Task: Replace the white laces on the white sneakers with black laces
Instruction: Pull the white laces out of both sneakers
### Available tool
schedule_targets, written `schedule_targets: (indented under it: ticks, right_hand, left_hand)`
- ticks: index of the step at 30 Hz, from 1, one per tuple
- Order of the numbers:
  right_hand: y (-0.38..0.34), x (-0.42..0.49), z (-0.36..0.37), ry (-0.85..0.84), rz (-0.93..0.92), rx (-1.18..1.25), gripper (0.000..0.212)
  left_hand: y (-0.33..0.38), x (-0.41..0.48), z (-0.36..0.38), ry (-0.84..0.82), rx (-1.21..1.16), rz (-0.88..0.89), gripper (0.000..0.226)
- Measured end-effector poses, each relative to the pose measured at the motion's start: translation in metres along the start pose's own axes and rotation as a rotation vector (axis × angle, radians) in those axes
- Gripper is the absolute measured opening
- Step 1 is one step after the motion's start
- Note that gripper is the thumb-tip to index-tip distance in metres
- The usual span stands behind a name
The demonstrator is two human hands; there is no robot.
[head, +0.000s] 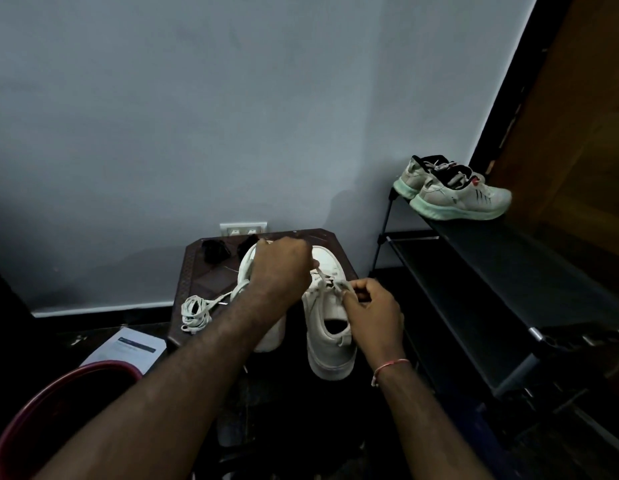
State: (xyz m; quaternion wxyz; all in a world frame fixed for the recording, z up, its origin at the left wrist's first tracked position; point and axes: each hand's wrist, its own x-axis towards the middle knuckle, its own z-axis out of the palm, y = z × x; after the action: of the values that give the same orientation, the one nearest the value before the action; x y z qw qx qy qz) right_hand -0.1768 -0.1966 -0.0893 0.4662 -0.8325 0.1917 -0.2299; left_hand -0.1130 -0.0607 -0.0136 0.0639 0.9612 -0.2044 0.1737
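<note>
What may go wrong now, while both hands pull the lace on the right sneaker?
The right sneaker seems to hang its heel past the table edge; a hard pull on the white lace from the left hand or right hand may drag it off. The removed lace lies near the table's left edge and may slip down.

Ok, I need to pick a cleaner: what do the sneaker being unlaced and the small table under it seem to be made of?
Sneaker: smooth, matte white upper with no visible weave, probably leather or a synthetic look-alike; the thick sole looks like rubber. Table: dark brown, slightly glossy, with an embossed pattern along its edge, likely moulded plastic, though dim light leaves it open.
</note>
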Motion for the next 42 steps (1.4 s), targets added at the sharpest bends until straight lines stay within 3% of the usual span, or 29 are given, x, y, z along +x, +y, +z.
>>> schedule_targets:
  ticks: [5, 10, 13, 15, 20, 25, 31, 34, 39, 42]
  right_hand:
    - [-0.001, 0.0, 0.001, 0.01, 0.007, 0.024, 0.011]
    - [0.0, -0.001, 0.001, 0.008, -0.002, 0.024, 0.013]
    - [-0.003, 0.0, 0.0, 0.001, -0.005, -0.01, 0.013]
    - [-0.004, 0.0, -0.001, -0.002, -0.02, -0.052, 0.014]
    - [-0.004, -0.003, -0.005, -0.018, -0.053, -0.075, 0.012]
    - [-0.009, 0.006, -0.006, 0.016, 0.03, 0.021, 0.017]
    - [-0.022, 0.005, 0.0, -0.074, -0.288, -0.218, 0.025]
    - [-0.025, 0.017, 0.0, -0.2, -0.435, -0.367, 0.012]
    - [-0.039, 0.027, -0.003, -0.296, -0.588, -0.694, 0.014]
    - [-0.037, 0.03, -0.006, -0.282, -0.613, -0.591, 0.01]
  left_hand:
    - [0.002, -0.009, 0.018, -0.015, -0.011, -0.011, 0.017]
    - [0.014, -0.036, 0.011, 0.355, -0.314, -0.041, 0.009]
    - [0.033, -0.066, 0.014, 0.176, -0.482, -0.108, 0.016]
    - [0.037, -0.07, 0.025, 0.104, -0.441, -0.169, 0.018]
    - [0.037, -0.06, 0.039, 0.144, -0.46, -0.194, 0.016]
    - [0.029, -0.057, 0.048, 0.212, -0.658, -0.314, 0.017]
    - [0.031, -0.057, 0.046, 0.198, -0.668, -0.358, 0.018]
    - [0.03, -0.056, 0.047, 0.167, -0.652, -0.368, 0.019]
    - [0.033, -0.055, 0.044, 0.146, -0.633, -0.374, 0.019]
    - [0.032, -0.057, 0.044, 0.145, -0.625, -0.397, 0.017]
